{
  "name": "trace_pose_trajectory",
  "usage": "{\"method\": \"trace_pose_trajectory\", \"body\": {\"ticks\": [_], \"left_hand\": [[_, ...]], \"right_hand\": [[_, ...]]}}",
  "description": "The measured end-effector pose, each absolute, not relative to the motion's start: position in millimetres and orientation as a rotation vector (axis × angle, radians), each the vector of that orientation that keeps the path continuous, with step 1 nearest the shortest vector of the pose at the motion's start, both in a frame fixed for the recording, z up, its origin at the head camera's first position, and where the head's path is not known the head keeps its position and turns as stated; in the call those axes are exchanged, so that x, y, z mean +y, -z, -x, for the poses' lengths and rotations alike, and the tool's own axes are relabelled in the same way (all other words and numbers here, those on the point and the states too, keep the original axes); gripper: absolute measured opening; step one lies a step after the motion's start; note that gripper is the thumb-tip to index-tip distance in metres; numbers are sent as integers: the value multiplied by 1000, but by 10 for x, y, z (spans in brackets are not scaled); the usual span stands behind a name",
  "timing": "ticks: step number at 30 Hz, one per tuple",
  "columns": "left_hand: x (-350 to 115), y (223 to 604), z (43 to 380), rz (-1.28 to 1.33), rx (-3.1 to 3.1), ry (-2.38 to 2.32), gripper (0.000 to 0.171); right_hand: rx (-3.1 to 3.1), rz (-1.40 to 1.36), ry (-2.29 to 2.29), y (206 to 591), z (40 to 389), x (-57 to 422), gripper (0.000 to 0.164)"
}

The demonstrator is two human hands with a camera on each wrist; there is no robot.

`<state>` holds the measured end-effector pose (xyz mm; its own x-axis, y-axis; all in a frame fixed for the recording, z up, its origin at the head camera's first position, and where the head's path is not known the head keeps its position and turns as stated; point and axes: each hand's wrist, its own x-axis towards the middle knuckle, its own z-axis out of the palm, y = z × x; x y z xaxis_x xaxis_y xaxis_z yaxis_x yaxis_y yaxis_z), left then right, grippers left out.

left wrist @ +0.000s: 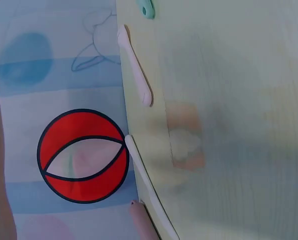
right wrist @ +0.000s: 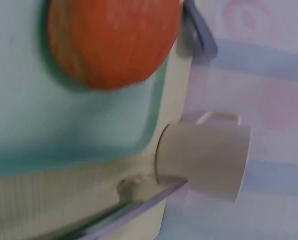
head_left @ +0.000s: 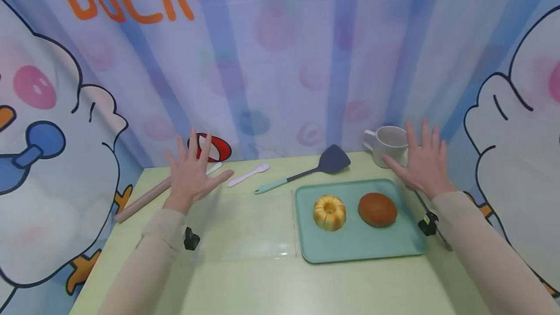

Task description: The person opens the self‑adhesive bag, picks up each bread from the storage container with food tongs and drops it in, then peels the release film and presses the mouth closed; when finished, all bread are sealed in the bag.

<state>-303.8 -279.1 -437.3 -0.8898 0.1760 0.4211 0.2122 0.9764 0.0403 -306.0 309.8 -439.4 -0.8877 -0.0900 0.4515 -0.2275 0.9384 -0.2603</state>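
Observation:
My left hand (head_left: 189, 176), fingers spread and holding nothing, is raised over the table's left side. Near it lie a pinkish rolling pin (head_left: 144, 201), a white stick-like utensil (head_left: 214, 167) and a small pink utensil (head_left: 248, 175). My right hand (head_left: 422, 164) is spread too, with nothing in it, beside a white mug (head_left: 391, 145). In the head view its thumb overlaps the mug; I cannot tell if they touch. The right wrist view shows the mug (right wrist: 204, 157) upright near a long thin utensil (right wrist: 139, 212), whose kind I cannot tell.
A green tray (head_left: 363, 249) bears a golden ring-shaped cake (head_left: 330, 213) and a round brown bun (head_left: 377, 209). Behind it lies a spatula (head_left: 333, 159) with dark blade and mint handle. A clear mat (head_left: 258, 237) lies left of the tray. A printed curtain (head_left: 280, 62) hangs behind the table.

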Motion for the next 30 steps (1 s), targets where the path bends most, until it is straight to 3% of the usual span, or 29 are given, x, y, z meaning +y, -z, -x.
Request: {"method": "trace_pose_trajectory", "body": {"ticks": [12, 26, 30], "left_hand": [[-2426, 4441, 2875, 549, -2511, 342, 98], [-2048, 4737, 2635, 791, -2493, 501, 85], [-1981, 4860, 2570, 813, -2533, 539, 74]], "right_hand": [[-2583, -559, -870, 4214, 2714, 2467, 85], [-2543, -938, -1022, 4405, 2329, 1416, 74], [-2539, -1039, -1020, 4539, 2235, 1145, 70]]}}
